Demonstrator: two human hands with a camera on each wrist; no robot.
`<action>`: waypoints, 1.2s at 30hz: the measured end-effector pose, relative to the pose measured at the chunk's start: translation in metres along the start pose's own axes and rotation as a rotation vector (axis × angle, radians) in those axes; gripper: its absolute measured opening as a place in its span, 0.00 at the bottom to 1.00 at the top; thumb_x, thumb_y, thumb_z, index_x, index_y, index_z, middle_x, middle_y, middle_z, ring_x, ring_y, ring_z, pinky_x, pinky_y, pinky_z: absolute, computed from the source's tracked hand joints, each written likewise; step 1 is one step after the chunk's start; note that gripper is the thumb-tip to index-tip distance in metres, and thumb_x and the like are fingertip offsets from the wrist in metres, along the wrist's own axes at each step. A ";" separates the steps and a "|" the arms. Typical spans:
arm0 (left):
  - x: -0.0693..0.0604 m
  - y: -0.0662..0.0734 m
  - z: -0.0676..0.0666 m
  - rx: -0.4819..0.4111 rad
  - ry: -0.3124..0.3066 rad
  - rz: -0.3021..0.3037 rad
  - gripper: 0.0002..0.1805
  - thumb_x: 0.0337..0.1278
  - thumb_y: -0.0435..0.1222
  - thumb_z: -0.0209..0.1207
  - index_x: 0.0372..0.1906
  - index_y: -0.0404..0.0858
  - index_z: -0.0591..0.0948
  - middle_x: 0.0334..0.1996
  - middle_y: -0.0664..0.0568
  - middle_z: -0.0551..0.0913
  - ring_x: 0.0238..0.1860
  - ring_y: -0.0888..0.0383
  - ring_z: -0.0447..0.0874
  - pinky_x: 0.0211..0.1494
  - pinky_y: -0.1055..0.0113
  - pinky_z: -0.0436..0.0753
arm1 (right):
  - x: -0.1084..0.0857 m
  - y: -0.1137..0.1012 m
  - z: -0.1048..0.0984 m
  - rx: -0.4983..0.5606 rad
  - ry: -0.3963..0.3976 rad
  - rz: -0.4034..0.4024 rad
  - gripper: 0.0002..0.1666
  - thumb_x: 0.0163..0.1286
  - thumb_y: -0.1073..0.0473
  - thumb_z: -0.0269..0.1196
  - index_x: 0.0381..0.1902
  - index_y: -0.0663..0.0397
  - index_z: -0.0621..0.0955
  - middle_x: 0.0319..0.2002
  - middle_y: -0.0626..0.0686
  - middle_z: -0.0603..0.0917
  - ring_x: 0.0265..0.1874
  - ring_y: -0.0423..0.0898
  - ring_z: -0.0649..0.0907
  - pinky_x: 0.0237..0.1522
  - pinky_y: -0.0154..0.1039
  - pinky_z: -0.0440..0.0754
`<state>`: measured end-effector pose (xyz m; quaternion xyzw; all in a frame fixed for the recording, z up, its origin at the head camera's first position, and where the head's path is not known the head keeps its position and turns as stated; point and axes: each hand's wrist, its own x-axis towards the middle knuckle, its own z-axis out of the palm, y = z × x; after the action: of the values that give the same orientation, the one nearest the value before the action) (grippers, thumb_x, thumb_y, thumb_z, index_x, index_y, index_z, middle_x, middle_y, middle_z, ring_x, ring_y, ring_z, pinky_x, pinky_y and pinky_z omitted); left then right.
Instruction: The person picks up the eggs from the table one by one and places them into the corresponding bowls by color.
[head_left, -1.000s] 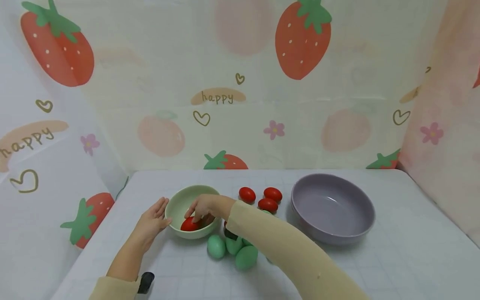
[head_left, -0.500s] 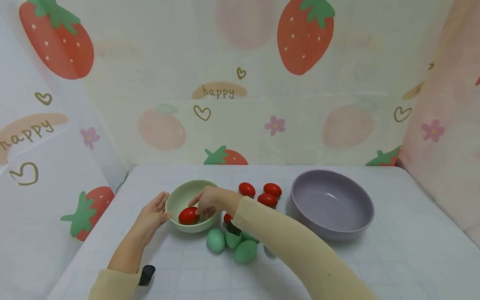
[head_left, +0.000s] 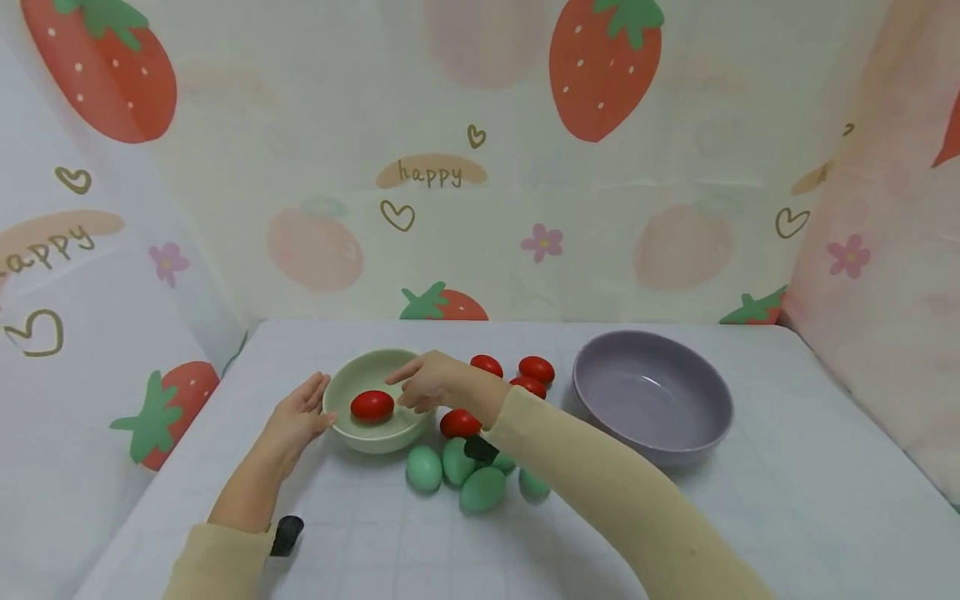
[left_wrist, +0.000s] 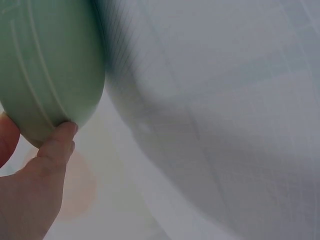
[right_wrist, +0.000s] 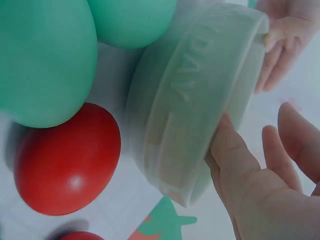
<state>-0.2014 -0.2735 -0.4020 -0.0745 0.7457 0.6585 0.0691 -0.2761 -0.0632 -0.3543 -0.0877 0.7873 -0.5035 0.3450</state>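
A red egg [head_left: 372, 406] lies on its side in the pale green bowl [head_left: 372, 442]. My left hand [head_left: 295, 419] holds the bowl at its left side, the thumb by the rim and the fingers against the outer wall, as the left wrist view also shows. Over the bowl's right rim hovers my right hand [head_left: 433, 379], its fingers spread apart and nothing between them. Another red egg [right_wrist: 70, 160] sits just outside the bowl, close to a green egg [right_wrist: 45, 60]. My right forearm covers part of the egg group.
Further red eggs [head_left: 536, 369] lie behind my right forearm. Several green eggs [head_left: 483, 489] cluster in front of it. At the right stands a larger purple bowl [head_left: 651, 400] on the white table [head_left: 795, 500]. A strawberry-print cloth [head_left: 570, 192] hangs behind.
My right hand has let go of the red egg, which now rests in the bowl, and has drawn back up and right. The left hand stays at the bowl. The head view has tilted slightly down.
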 end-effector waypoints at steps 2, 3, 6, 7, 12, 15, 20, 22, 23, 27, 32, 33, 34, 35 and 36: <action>0.001 0.001 0.000 0.003 -0.002 -0.001 0.43 0.64 0.17 0.45 0.76 0.34 0.35 0.76 0.42 0.37 0.75 0.49 0.34 0.72 0.54 0.53 | -0.004 0.001 -0.004 0.022 -0.001 -0.008 0.23 0.65 0.72 0.62 0.59 0.57 0.80 0.61 0.62 0.76 0.47 0.52 0.82 0.52 0.42 0.81; 0.001 0.001 0.000 0.003 -0.002 -0.002 0.43 0.64 0.17 0.46 0.76 0.34 0.35 0.76 0.42 0.37 0.75 0.49 0.34 0.72 0.54 0.52 | -0.006 0.001 -0.006 0.034 0.000 -0.012 0.24 0.65 0.72 0.62 0.59 0.57 0.80 0.61 0.62 0.76 0.47 0.52 0.82 0.52 0.43 0.81; 0.001 0.002 -0.001 0.002 0.003 -0.006 0.43 0.64 0.17 0.45 0.75 0.34 0.35 0.76 0.42 0.37 0.75 0.49 0.34 0.72 0.54 0.52 | -0.013 0.002 -0.012 0.073 0.005 -0.026 0.25 0.65 0.73 0.61 0.60 0.57 0.80 0.62 0.63 0.75 0.47 0.51 0.81 0.52 0.43 0.81; 0.002 0.002 -0.001 0.000 0.002 -0.004 0.44 0.64 0.17 0.45 0.75 0.34 0.34 0.76 0.42 0.37 0.75 0.49 0.34 0.72 0.54 0.52 | -0.016 0.003 -0.015 0.082 0.010 -0.031 0.25 0.65 0.73 0.61 0.60 0.57 0.79 0.61 0.63 0.75 0.47 0.51 0.81 0.51 0.43 0.81; 0.003 0.003 0.000 0.003 -0.001 -0.003 0.44 0.65 0.18 0.46 0.75 0.34 0.34 0.76 0.42 0.36 0.75 0.49 0.33 0.72 0.55 0.52 | -0.027 0.008 -0.029 0.136 0.030 -0.049 0.26 0.65 0.74 0.60 0.61 0.57 0.78 0.59 0.64 0.76 0.44 0.49 0.81 0.51 0.43 0.82; 0.003 0.004 0.000 0.011 -0.004 -0.012 0.44 0.65 0.19 0.47 0.76 0.34 0.35 0.76 0.43 0.37 0.75 0.49 0.33 0.73 0.55 0.52 | -0.034 0.011 -0.037 0.157 0.053 -0.052 0.26 0.66 0.73 0.60 0.62 0.57 0.78 0.60 0.64 0.76 0.41 0.49 0.83 0.51 0.43 0.82; 0.000 0.003 0.001 0.021 0.001 -0.025 0.44 0.66 0.20 0.48 0.76 0.35 0.35 0.76 0.43 0.37 0.75 0.49 0.33 0.72 0.54 0.53 | -0.045 0.018 -0.050 0.180 0.077 -0.053 0.27 0.67 0.72 0.60 0.63 0.55 0.77 0.60 0.62 0.77 0.43 0.50 0.84 0.53 0.44 0.80; 0.000 0.004 0.002 0.014 0.006 -0.027 0.44 0.66 0.19 0.47 0.76 0.35 0.35 0.76 0.43 0.36 0.75 0.50 0.33 0.72 0.54 0.53 | -0.050 0.020 -0.055 0.170 0.081 -0.056 0.27 0.67 0.71 0.60 0.64 0.54 0.77 0.60 0.61 0.78 0.46 0.51 0.84 0.54 0.45 0.80; 0.000 0.005 0.002 0.013 0.009 -0.029 0.44 0.66 0.19 0.47 0.76 0.35 0.35 0.76 0.43 0.36 0.75 0.50 0.33 0.72 0.54 0.53 | -0.053 0.022 -0.058 0.164 0.083 -0.057 0.26 0.67 0.70 0.59 0.64 0.54 0.77 0.60 0.61 0.78 0.47 0.52 0.84 0.54 0.46 0.79; -0.001 0.005 0.003 0.012 0.016 -0.044 0.44 0.66 0.20 0.48 0.76 0.36 0.35 0.76 0.44 0.37 0.75 0.50 0.33 0.72 0.55 0.53 | -0.059 0.030 -0.068 0.141 0.107 -0.026 0.25 0.69 0.68 0.59 0.63 0.52 0.77 0.58 0.59 0.79 0.50 0.55 0.83 0.53 0.47 0.80; -0.001 0.003 0.003 0.022 0.026 -0.048 0.44 0.66 0.19 0.48 0.76 0.36 0.35 0.76 0.44 0.37 0.75 0.50 0.34 0.72 0.54 0.53 | -0.062 0.037 -0.076 0.156 0.112 0.017 0.24 0.69 0.66 0.60 0.63 0.51 0.78 0.60 0.58 0.78 0.53 0.57 0.81 0.52 0.47 0.80; 0.000 0.003 0.003 0.023 0.027 -0.046 0.44 0.65 0.19 0.48 0.76 0.36 0.35 0.76 0.44 0.37 0.75 0.50 0.34 0.72 0.54 0.53 | -0.062 0.038 -0.077 0.159 0.111 0.025 0.24 0.69 0.66 0.60 0.62 0.52 0.78 0.60 0.58 0.78 0.53 0.57 0.82 0.52 0.47 0.80; 0.000 0.003 0.003 0.025 0.030 -0.045 0.44 0.65 0.19 0.48 0.76 0.36 0.35 0.76 0.44 0.38 0.75 0.50 0.34 0.72 0.54 0.54 | -0.062 0.039 -0.078 0.161 0.111 0.034 0.23 0.69 0.66 0.60 0.62 0.52 0.78 0.60 0.58 0.78 0.52 0.56 0.82 0.52 0.47 0.81; 0.000 0.003 0.002 0.030 0.032 -0.046 0.44 0.65 0.19 0.48 0.76 0.36 0.35 0.76 0.44 0.38 0.75 0.50 0.35 0.72 0.55 0.54 | -0.061 0.040 -0.079 0.165 0.104 0.046 0.24 0.69 0.66 0.60 0.63 0.53 0.78 0.61 0.58 0.77 0.52 0.56 0.82 0.52 0.48 0.80; 0.001 0.003 0.002 0.033 0.034 -0.047 0.44 0.65 0.19 0.48 0.76 0.36 0.35 0.76 0.44 0.38 0.75 0.50 0.35 0.72 0.55 0.54 | -0.061 0.041 -0.079 0.170 0.100 0.058 0.24 0.69 0.66 0.60 0.63 0.53 0.78 0.61 0.57 0.77 0.51 0.56 0.82 0.52 0.48 0.81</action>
<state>-0.2027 -0.2708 -0.3994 -0.1020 0.7554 0.6431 0.0732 -0.2723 0.0439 -0.3417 -0.0100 0.7601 -0.5622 0.3258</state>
